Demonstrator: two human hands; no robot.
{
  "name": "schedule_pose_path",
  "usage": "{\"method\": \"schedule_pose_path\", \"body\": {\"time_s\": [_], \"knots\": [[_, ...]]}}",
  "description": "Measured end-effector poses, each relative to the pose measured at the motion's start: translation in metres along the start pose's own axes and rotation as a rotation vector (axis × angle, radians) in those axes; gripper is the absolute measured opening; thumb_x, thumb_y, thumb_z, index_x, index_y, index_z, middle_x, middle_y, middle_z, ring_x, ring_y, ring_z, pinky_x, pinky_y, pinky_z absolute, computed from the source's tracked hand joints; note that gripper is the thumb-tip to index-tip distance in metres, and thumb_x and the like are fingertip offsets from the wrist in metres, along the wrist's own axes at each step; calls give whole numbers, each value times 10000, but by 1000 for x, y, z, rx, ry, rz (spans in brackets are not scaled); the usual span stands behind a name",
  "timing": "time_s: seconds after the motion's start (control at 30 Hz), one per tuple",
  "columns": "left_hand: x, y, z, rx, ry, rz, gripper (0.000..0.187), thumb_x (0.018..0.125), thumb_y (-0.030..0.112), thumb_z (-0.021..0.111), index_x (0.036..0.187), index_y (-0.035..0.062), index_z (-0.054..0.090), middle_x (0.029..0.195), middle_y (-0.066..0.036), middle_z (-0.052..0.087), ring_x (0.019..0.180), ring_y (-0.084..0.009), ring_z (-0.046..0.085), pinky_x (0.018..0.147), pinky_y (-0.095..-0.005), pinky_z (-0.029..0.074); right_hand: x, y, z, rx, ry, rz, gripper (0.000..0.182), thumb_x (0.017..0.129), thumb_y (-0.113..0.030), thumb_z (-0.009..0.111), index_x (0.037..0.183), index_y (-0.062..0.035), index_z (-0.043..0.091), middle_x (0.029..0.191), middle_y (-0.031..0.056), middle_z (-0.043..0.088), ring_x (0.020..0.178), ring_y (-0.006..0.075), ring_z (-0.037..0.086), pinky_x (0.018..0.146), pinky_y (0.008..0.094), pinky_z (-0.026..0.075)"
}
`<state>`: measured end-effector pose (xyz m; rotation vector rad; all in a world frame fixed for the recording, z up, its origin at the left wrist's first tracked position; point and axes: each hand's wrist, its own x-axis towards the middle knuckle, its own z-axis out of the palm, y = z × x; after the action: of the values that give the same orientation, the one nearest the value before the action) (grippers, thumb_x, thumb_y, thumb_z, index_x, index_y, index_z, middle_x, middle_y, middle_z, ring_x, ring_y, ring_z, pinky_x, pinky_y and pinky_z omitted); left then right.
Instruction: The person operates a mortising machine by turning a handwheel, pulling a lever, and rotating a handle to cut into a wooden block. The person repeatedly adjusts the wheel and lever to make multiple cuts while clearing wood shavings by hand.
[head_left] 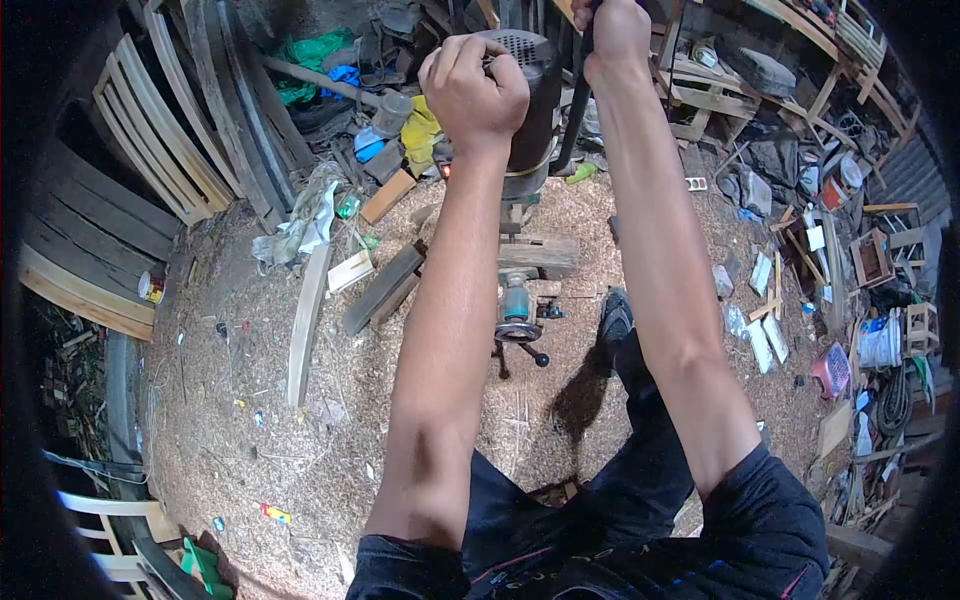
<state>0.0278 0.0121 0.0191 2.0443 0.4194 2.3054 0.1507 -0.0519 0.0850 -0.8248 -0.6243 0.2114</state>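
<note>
My left hand (475, 90) is at the top centre, its fingers curled over the edge of a dark cylindrical housing with a perforated top (522, 48), which looks like a motor cover. To its right, at the upper edge of the view, my right hand (617, 35) is closed around a dark bar (577, 95) that runs down beside the housing. The hand's upper part is cut off by the frame. Below the housing stands a green metal machine part (516, 302) with a round handwheel (519, 331) and a black knob (541, 359).
Wood shavings cover the floor (240, 370). Wooden blocks (385, 288) and a long curved board (308, 325) lie left of the machine. Curved slats (150, 130) lean at the upper left. Scrap wood, bags and a pink basket (831, 370) crowd the right. My shoe (617, 318) is near the handwheel.
</note>
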Motion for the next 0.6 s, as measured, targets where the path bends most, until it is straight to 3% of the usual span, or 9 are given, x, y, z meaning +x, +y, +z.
{"method": "schedule_pose_path", "body": {"time_s": [0.27,0.3,0.4,0.43,0.53,0.6], "knots": [[-6,-1,-2,8,-4,16,195,732,130,498,681,59,673,763,-128,674,751,-335,645,743,-416,493,-47,-5,-18,21,-22,-23,313,987,-272,476,809,-60,620,625,3,498,543,105,438,518,266,337],[-6,-2,-1,2,-3,20,196,731,130,499,680,60,674,762,-127,674,753,-334,645,744,-415,493,-53,-5,-22,27,-40,-35,414,983,-373,503,731,-61,608,640,41,540,570,141,485,536,293,363],[-8,-4,0,-4,-6,13,197,729,131,500,679,60,676,761,-126,674,756,-333,645,745,-414,494,-73,-8,-33,-36,-149,-59,398,944,-378,565,850,4,622,811,106,617,733,191,564,662,313,442],[-9,-4,-1,-4,-11,9,197,728,131,500,680,60,677,761,-125,673,757,-333,645,746,-414,495,-90,-19,-22,53,-54,-51,209,915,-144,516,728,-51,533,661,36,512,608,138,449,570,270,357],[-12,-3,-2,-4,-11,11,195,725,130,503,685,62,681,769,-122,675,756,-331,645,751,-413,496,-109,-16,-32,133,-100,-91,291,926,-191,560,681,-40,602,637,21,547,600,95,455,576,252,335],[-14,-4,-1,-17,2,11,173,725,132,514,679,74,670,762,-99,662,758,-315,630,789,-415,470,-119,-14,-38,105,-106,-109,310,931,-191,545,659,-43,567,634,20,531,611,100,449,583,257,332]]}}
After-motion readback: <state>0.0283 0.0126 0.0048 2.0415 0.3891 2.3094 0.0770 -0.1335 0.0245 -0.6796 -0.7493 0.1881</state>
